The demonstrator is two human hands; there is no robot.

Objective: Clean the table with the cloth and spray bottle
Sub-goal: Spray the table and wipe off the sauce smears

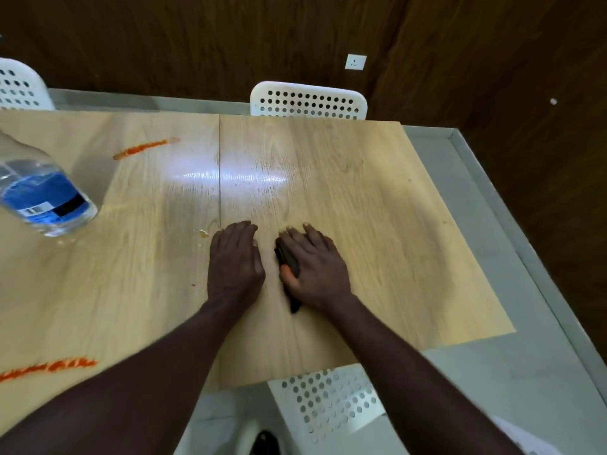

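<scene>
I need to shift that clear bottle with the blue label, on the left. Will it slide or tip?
The clear plastic bottle with the blue label stands upright and tall for its base, so a high push would probably tip it. The glossy wooden table looks wet near the bottle's base, so it may slide easily.

Meeting or dining room, wood-panelled wall [197,44], laminate table [328,178], perforated chairs [308,101]

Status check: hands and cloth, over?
Left hand flat on table. Right hand presses dark cloth. Far orange smear and near orange smear unwiped; bottle at left.
</scene>
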